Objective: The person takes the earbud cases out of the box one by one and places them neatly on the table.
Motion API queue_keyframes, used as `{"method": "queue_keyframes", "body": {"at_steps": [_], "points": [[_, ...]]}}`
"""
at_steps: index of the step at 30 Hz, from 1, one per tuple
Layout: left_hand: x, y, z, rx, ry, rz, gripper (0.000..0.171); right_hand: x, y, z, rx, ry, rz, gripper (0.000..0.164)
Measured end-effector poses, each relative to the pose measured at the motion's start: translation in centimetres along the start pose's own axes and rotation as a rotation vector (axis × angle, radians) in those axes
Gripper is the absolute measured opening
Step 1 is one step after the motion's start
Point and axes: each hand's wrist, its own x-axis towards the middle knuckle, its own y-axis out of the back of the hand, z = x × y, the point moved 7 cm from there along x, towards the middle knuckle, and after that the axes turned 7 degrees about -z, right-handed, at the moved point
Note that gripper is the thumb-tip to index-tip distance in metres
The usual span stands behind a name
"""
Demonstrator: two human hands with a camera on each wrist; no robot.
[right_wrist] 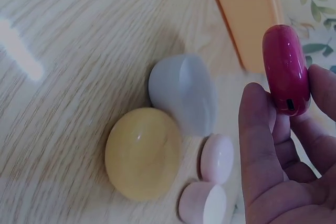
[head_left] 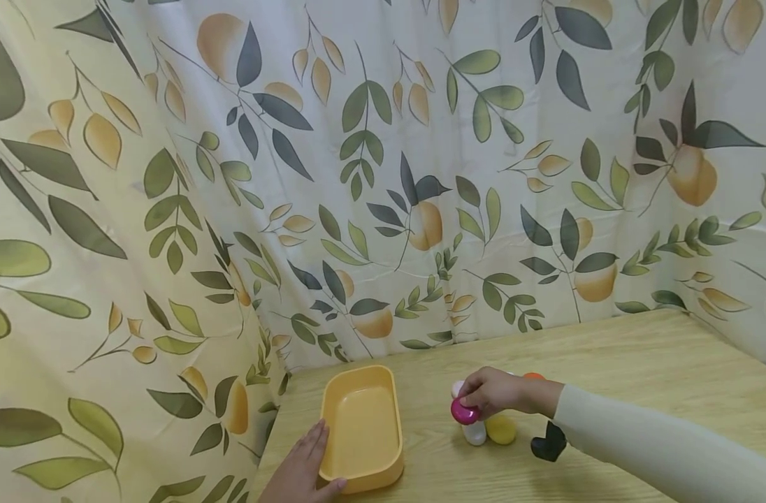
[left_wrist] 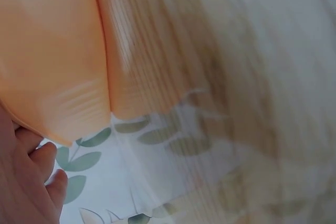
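Observation:
My right hand (head_left: 493,391) pinches a small, glossy magenta rounded case (head_left: 465,411) above the table. The right wrist view shows the case (right_wrist: 286,69) between thumb and fingertips, a small dark slot at its lower end. Below it lie a white rounded object (head_left: 475,433), a yellow round object (head_left: 501,429) and two pale pink pieces, one an oval (right_wrist: 217,159), the other a short cylinder (right_wrist: 202,203). With mostly straight fingers along its left edge and the thumb at its near corner, my left hand (head_left: 300,467) rests on a yellow rectangular tray (head_left: 394,433).
A black angular object (head_left: 549,442) lies near the right sleeve. Something orange (head_left: 534,376) shows partly behind the right wrist. The wood-grain table (head_left: 609,349) meets a leaf-patterned curtain (head_left: 483,209) at the back and left.

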Motion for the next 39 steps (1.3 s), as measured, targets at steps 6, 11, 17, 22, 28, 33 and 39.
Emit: {"method": "queue_keyframes", "body": {"at_steps": [6,11,17,22,28,33,39], "points": [[0.1,0.2,0.0,-0.011,0.01,-0.013,0.095,-0.5,0.7,0.3,0.007,0.013,-0.001,0.02],[0.1,0.2,-0.1,-0.016,0.019,-0.017,0.096,-1.1,1.4,1.0,0.018,0.014,0.016,0.021],[0.0,0.3,0.0,-0.013,0.02,-0.016,0.096,-2.0,2.4,1.2,-0.006,0.012,0.039,0.024],[0.1,0.2,0.0,-0.015,0.024,-0.013,0.096,-2.7,3.1,1.5,-0.011,0.014,0.041,0.025],[0.0,0.1,-0.1,-0.022,0.022,0.01,0.095,-3.6,3.9,2.4,0.016,-0.011,0.071,0.028],[0.0,0.1,-0.2,-0.032,0.027,0.002,0.095,-4.5,4.3,3.2,0.029,-0.016,0.07,0.031],[0.0,0.1,-0.1,-0.041,0.039,-0.022,0.096,-5.2,4.7,4.1,0.019,-0.015,0.095,0.029]]}}
